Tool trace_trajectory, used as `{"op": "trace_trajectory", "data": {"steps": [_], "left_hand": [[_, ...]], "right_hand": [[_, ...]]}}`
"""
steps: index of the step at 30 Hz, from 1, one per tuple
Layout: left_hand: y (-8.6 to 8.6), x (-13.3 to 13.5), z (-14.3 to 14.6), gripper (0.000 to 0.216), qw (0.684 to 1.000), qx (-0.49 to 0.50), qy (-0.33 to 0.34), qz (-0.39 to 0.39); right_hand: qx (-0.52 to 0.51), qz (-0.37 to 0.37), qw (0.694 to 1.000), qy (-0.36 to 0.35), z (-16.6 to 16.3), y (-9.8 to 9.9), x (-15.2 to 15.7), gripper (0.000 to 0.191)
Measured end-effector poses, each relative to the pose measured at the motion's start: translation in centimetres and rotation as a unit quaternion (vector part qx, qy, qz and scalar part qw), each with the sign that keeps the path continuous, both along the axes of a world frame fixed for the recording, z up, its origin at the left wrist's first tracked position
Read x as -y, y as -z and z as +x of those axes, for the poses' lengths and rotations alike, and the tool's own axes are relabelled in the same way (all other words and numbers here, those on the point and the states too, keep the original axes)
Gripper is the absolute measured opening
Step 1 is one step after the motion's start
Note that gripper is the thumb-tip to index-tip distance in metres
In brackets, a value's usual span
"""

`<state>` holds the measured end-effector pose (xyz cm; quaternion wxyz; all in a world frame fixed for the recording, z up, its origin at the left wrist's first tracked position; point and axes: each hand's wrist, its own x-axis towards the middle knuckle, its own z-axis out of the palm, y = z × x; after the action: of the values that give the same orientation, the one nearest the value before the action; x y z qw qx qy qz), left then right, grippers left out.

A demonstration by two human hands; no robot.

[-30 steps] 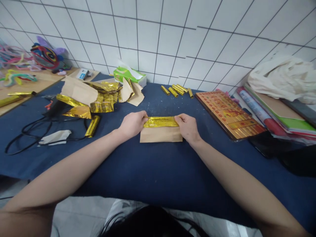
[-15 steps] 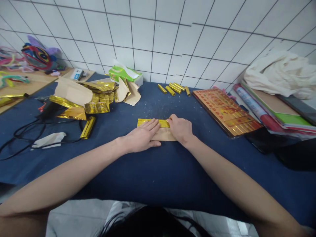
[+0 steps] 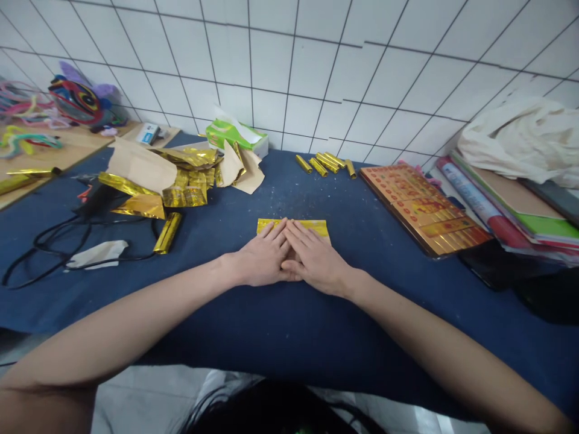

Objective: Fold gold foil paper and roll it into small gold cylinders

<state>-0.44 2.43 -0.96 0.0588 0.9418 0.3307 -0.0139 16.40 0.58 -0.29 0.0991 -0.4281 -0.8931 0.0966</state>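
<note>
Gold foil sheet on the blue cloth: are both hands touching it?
Touching. The head view shows the left hand and right hand lying flat, side by side, on the gold foil sheet, covering its middle. Only its far edge shows.

Craft workshop: gold foil scraps [image 3: 181, 175] strewn on blue-clothed table [image 3: 280, 325]; tiled wall [image 3: 289, 66].

A single view, taken from the person's head, looks forward and down across the blue worktop [image 3: 289, 325] to the white tiled wall [image 3: 316, 72] at the far side. It sits close, so both forearms run in from the near corners, and the left hand [image 3: 265, 259] and right hand [image 3: 316, 260] meet near the centre. The wide lens bends the tile lines and takes in the wooden table [image 3: 54, 158] far left and the stack of books [image 3: 520, 211] at the right.
</note>
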Motion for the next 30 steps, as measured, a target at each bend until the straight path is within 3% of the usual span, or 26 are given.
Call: {"op": "trace_trajectory", "data": {"steps": [4, 9, 19, 30], "left_hand": [[0.0, 0.3, 0.1, 0.094, 0.999, 0.009, -0.023, 0.026], [-0.1, 0.5, 0.1, 0.095, 0.999, 0.001, -0.033, 0.030], [-0.2, 0.5, 0.1, 0.094, 0.999, -0.015, -0.039, 0.028], [-0.1, 0.7, -0.2, 0.100, 0.997, -0.020, -0.061, 0.050]], "right_hand": [[0.045, -0.029, 0.998, 0.015, 1.1, 0.8, -0.1, 0.082], [0.072, -0.012, 0.997, 0.007, 1.8, 0.8, -0.3, 0.079], [0.079, 0.006, 0.995, 0.058, 1.6, -0.2, -0.4, 0.078], [0.117, -0.010, 0.991, 0.066, 1.8, 0.4, -0.4, 0.084]]}}
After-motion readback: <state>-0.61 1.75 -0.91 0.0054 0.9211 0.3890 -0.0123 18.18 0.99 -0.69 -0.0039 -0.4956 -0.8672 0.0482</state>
